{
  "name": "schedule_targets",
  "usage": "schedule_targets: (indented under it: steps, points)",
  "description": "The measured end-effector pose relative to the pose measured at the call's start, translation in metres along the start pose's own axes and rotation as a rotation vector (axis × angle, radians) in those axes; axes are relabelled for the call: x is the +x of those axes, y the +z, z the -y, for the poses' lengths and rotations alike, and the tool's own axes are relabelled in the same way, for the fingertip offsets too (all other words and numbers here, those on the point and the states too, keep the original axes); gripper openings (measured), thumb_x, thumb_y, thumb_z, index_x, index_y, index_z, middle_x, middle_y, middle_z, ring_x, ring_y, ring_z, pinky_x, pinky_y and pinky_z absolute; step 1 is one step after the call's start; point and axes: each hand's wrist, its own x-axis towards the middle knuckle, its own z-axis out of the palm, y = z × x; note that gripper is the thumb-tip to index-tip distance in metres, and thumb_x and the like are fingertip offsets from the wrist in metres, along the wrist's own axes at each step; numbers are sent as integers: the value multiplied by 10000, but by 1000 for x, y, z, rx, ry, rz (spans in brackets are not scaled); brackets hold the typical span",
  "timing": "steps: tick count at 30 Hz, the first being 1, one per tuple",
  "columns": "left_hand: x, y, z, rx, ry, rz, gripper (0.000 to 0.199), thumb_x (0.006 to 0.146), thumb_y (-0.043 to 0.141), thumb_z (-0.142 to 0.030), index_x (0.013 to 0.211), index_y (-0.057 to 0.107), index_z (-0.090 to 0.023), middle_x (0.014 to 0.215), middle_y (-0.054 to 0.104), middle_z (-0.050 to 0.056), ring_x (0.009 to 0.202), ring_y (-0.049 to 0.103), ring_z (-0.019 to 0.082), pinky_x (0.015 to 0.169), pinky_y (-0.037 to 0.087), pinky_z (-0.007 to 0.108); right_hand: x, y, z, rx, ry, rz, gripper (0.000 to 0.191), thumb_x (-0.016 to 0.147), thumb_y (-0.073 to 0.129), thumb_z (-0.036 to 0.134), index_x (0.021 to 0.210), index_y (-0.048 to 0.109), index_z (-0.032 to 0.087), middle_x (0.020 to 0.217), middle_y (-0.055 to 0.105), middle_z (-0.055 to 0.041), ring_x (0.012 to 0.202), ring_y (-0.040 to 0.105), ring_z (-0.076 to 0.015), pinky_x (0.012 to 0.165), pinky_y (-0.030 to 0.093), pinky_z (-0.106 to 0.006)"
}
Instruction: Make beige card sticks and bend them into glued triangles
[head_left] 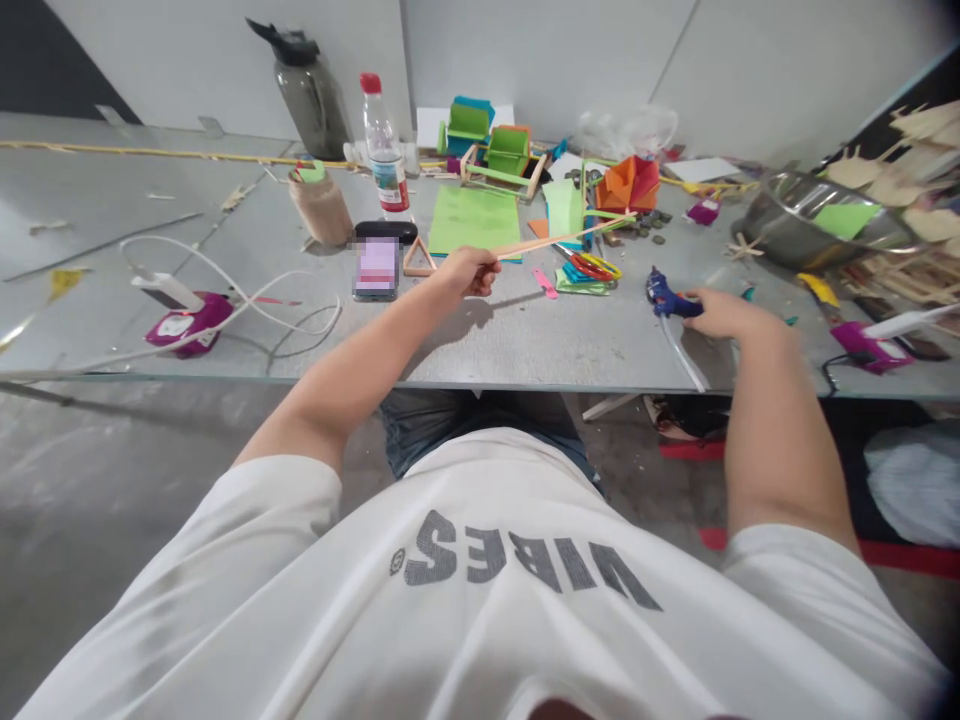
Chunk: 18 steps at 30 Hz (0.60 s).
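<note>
Thin wooden sticks (536,243) extend to the right from my left hand (474,272), whose fingers are closed round their near end. Beyond them, the far tip overlaps a green-edged frame holding an orange paper wheel (628,187). At the right, my right hand (716,314) is wrapped round the handle of a blue glue gun (669,298), its nozzle pointing away from me over the table. Scissors with red and yellow handles (596,266) lie between my hands on green and blue paper pieces. A small wooden triangle (421,258) lies just left of my left hand.
A phone (376,265), a bottle with a red cap (386,160) and a jar (321,205) stand or lie at the left. Purple power sockets (190,324) with white cables sit farther left. A metal bowl (795,225) is at the right. Green paper (474,218) lies centrally.
</note>
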Motion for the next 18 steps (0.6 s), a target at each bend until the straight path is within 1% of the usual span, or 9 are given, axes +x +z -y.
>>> schedule_targets:
  steps: [2,3,5,7,10,14,15,16,18]
  points:
    - [0,-2,1,-11,-8,22,248,985,749,-184,758,657,-226,601,564,6,541,485,129,590,491,257,6,11,-6,-21,-66,2,820,879,825,-139,1671,776,72,1523,800,-417,1131,821,-337,1017,529,-467]
    - [0,-3,1,-16,-13,31,240,984,760,-188,766,667,-227,605,570,6,538,491,129,586,491,256,10,16,-6,-20,-104,0,855,878,799,-143,1701,756,84,1575,786,-400,1203,819,-336,1056,531,-452]
    - [-1,-3,1,-21,-24,38,242,1000,750,-190,770,681,-221,610,571,6,532,499,127,578,483,250,16,21,-3,-4,-174,3,794,874,792,-122,1638,804,96,1581,804,-357,1288,808,-337,1104,535,-423]
    - [-2,-2,1,-22,-32,33,262,1023,717,-182,765,687,-211,617,571,7,531,503,121,579,479,247,21,22,2,19,-212,-18,653,899,795,-72,1526,864,94,1526,836,-340,1301,807,-355,1123,546,-429]
    - [-4,0,0,-27,-31,20,288,1044,685,-162,759,683,-200,634,575,10,533,504,113,594,482,248,22,16,15,72,-231,-114,553,956,765,6,1483,881,125,1480,862,-312,1273,816,-375,1118,566,-462]
    - [-7,3,-1,-48,-13,21,281,1036,723,-153,767,659,-204,665,583,10,551,517,110,600,463,246,17,10,48,196,-295,-254,420,1017,851,186,1436,884,187,1373,905,-231,1190,832,-370,1071,607,-470]
    - [-7,3,-1,-46,-5,22,283,1036,727,-152,767,656,-204,668,581,9,555,515,110,596,453,244,16,11,59,254,-337,-293,360,1045,865,248,1401,888,202,1354,912,-207,1195,835,-360,1083,618,-464]
    - [-8,4,-1,-41,5,21,289,1042,724,-152,765,657,-204,670,576,8,557,507,109,591,441,243,15,13,72,380,-411,-332,290,1061,873,277,1340,897,201,1334,915,-199,1208,835,-357,1113,622,-468]
    - [-10,5,-2,-26,22,9,306,1059,715,-160,761,661,-202,673,563,3,559,489,106,583,418,242,14,21,99,516,-497,-355,181,1116,857,398,1224,878,255,1269,915,-131,1212,824,-312,1148,628,-431]
